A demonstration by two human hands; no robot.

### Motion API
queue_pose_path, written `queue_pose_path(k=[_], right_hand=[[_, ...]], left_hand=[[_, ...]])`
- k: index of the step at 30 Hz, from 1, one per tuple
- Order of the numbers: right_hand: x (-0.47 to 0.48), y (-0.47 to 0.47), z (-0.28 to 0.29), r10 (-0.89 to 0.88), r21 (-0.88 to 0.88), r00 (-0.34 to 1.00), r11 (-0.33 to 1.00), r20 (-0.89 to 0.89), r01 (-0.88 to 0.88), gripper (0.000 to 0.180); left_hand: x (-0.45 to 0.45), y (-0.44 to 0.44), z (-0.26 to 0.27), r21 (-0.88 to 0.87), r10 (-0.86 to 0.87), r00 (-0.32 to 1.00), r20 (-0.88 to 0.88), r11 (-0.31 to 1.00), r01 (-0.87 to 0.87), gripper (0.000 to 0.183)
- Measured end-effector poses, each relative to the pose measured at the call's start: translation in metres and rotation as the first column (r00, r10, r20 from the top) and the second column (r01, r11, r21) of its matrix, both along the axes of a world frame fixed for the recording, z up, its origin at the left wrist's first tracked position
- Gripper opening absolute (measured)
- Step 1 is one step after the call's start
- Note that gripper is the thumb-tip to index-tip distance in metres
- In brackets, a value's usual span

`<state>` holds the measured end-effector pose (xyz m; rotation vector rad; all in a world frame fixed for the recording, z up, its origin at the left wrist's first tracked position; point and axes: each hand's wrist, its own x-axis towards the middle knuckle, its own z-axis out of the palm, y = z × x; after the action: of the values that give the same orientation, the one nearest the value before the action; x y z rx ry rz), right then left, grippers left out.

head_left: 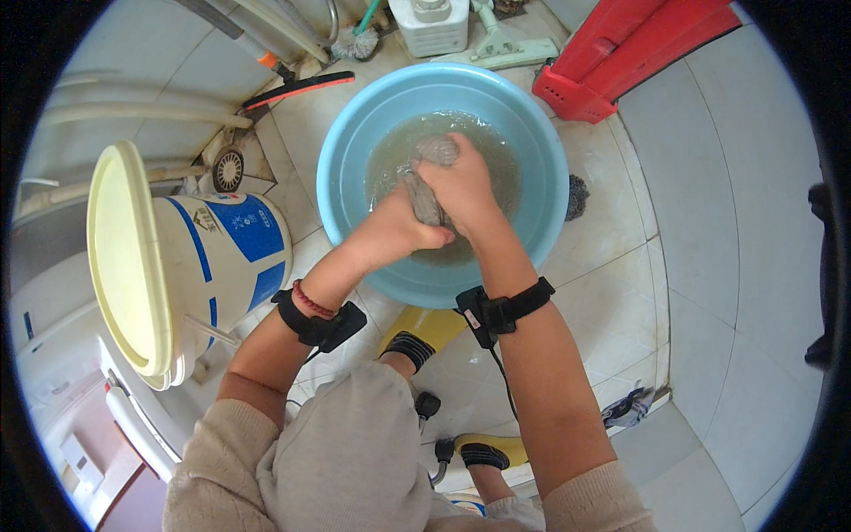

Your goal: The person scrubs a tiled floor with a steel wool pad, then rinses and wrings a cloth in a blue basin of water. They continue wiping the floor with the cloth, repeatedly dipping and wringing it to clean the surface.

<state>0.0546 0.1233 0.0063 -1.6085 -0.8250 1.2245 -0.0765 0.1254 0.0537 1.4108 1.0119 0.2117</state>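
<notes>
A round light-blue plastic basin [544, 193] rests on the tiled floor before me, with murky grey-brown water [495, 159] in its bottom. Over the water, both my hands grip a wet, bunched-up grey cloth [425, 199]. My left hand [395, 223] is wrapped around its lower part, thumb pointing right. Higher up, my right hand [462, 176] closes on the cloth, and a rounded end bulges out above the fingers. The hands are close together. Parts of the cloth are hidden behind my fingers.
To the left stands a cream lidded bucket [233, 259] with blue markings. A squeegee [299, 90], a toilet brush [356, 41], a white plastic jug [435, 30] and a pale-green floor wiper [508, 50] lie beyond the basin. A red plastic object [598, 60] leans back right; a dark scourer [576, 197] touches the basin's right side.
</notes>
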Motion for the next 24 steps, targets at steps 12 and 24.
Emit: queue_pose_path(k=[12, 24], right_hand=[[0.020, -0.019, 0.004, 0.005, 0.039, 0.797, 0.999, -0.603, 0.024, 0.061], [0.032, -0.038, 0.042, 0.118, 0.250, 0.983, 0.965, -0.139, -0.081, 0.045]], left_hand=[[-0.006, -0.003, 0.013, -0.292, 0.182, 0.966, 0.184, 0.948, -0.123, 0.057], [-0.013, -0.003, 0.013, -0.881, 0.501, 0.817, 0.286, 0.474, 0.018, 0.047]])
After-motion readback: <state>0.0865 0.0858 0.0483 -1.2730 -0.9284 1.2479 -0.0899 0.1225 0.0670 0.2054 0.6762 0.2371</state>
